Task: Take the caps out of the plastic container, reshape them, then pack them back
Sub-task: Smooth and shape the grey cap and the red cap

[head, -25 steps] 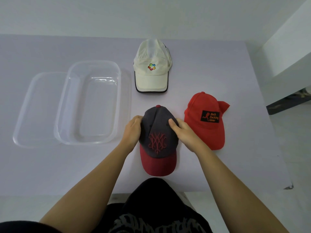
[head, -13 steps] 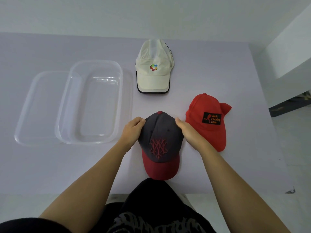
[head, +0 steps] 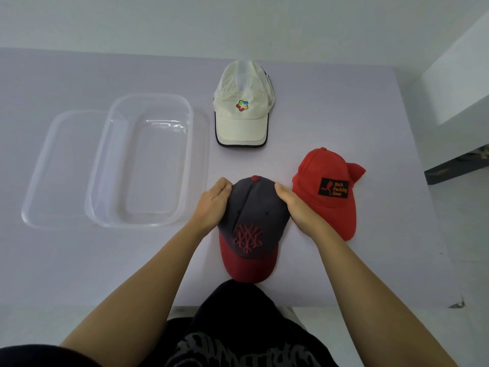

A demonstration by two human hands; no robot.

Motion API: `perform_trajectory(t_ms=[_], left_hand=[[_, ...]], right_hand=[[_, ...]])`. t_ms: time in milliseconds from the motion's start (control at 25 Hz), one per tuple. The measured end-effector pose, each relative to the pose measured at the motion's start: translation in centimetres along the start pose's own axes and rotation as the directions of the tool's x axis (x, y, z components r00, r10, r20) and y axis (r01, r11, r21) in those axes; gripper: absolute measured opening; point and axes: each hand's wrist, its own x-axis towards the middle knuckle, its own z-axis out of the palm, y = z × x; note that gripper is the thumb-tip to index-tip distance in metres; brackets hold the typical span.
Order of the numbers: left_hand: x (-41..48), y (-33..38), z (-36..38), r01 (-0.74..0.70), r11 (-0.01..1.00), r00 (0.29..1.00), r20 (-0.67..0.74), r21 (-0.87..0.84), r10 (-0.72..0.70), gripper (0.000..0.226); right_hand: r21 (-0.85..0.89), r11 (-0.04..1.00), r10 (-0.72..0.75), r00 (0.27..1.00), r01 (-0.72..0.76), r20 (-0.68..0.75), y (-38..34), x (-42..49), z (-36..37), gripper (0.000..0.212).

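Left hand [head: 211, 205]: fingers curled, cupping the left side of the navy cap [head: 254, 221].
Right hand [head: 297, 207]: fingers cupping its right side.
Red cap [head: 328, 192]: patch reads "Back Packing Gear".

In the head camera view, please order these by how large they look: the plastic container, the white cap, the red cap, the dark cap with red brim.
1. plastic container
2. dark cap with red brim, though it lies nearest the camera
3. white cap and red cap: too alike to rank
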Motion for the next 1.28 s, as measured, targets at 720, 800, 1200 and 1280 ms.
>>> perform_trajectory(t_ms=[720,800,1200,1280], left_hand=[[2.5,1.6,-0.3,0.057,0.971,0.998,-0.032,0.232,-0.051,0.032],[2.9,1.9,-0.6,0.042,0.976,0.999,-0.033,0.214,-0.035,0.03],[3.8,1.2,-1.5,0.037,0.971,0.999,-0.032,0.237,-0.03,0.03],[3.9,1.3,-1.6,0.031,0.961,0.999,-0.03,0.276,-0.024,0.032]], right_hand=[[-0.332,0.941,0.018,0.987,-0.072,-0.163,-2.0,2.9,0.0,0.044],[-0.265,0.958,0.066,0.983,-0.111,-0.173,-1.8,3.3,0.2,0.046],[-0.142,0.978,0.117,0.961,-0.156,-0.25,-1.2,3.9,-0.3,0.051],[-0.144,0.974,0.136,0.956,-0.178,-0.26,-1.3,4.1,-0.5,0.046]])
